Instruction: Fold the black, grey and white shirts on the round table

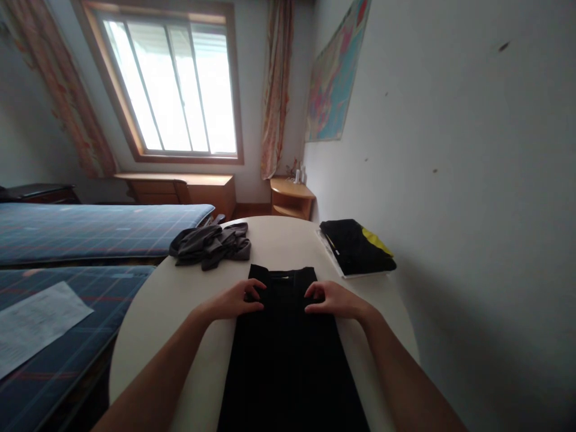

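A rounded pale bench (153, 360) carries the black garment (288, 366), which lies at its middle, between the hands: to the right of the left hand (234, 299) and to the left of the right hand (335, 300), both about equally near. Its long axis runs away from the person, the far end pointing forward. In each hand, thumb and forefinger stand apart, touching the garment

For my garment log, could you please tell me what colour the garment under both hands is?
The garment is black, shown best in the head view.
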Available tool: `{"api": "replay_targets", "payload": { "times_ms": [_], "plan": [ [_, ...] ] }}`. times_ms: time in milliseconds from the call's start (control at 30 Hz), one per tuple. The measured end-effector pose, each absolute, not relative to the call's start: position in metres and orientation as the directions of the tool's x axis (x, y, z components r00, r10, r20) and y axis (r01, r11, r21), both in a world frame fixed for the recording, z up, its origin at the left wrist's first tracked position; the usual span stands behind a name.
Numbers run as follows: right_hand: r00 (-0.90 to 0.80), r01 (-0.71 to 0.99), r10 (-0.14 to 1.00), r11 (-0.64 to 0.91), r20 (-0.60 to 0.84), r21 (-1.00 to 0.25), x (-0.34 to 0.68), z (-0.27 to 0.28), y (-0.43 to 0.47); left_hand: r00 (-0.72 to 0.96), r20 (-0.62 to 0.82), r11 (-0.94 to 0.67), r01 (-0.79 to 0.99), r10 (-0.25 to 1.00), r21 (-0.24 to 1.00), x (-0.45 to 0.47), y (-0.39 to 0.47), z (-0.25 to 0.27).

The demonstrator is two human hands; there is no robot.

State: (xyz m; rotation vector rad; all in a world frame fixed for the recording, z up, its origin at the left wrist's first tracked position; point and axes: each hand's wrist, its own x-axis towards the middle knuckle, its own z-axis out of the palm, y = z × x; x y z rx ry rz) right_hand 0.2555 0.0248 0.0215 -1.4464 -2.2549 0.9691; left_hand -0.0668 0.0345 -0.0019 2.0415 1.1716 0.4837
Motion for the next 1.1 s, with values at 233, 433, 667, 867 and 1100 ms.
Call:
{"api": "replay_targets", "payload": {
  "times_ms": [233, 433, 667, 867, 1100],
  "plan": [
    [-0.5, 0.422, 0.842, 0.441, 0.202, -0.792, 0.252, 0.029, 0.02, 0.512, 0.27, -0.538, 0.497, 0.815, 0.681, -0.054, 0.024, 0.016],
    [-0.379, 0.621, 0.903, 0.412, 0.205, -0.667, 0.249, 0.02, 0.027, 0.432, 0.246, -0.476, 0.583, 0.868, 0.658, -0.055, 0.032, 0.001],
    [-0.382, 0.758, 0.924, 0.325, 0.019, -0.565, 0.245, 0.013, 0.027, 0.488, 0.124, -0.451, 0.638, 0.864, 0.625, -0.06, 0.032, -0.006],
    [-0.53, 0.677, 0.848, 0.421, -0.003, -0.604, 0.243, 0.028, 0.014, 0.552, 0.181, -0.531, 0.579, 0.814, 0.619, -0.055, 0.02, 0.009],
    [-0.304, 0.608, 0.871, 0.49, 0.387, -0.625, 0.242, 0.022, 0.03, 0.274, 0.44, -0.515, 0.55, 0.855, 0.658, -0.055, 0.037, 0.01]
  ]
}}
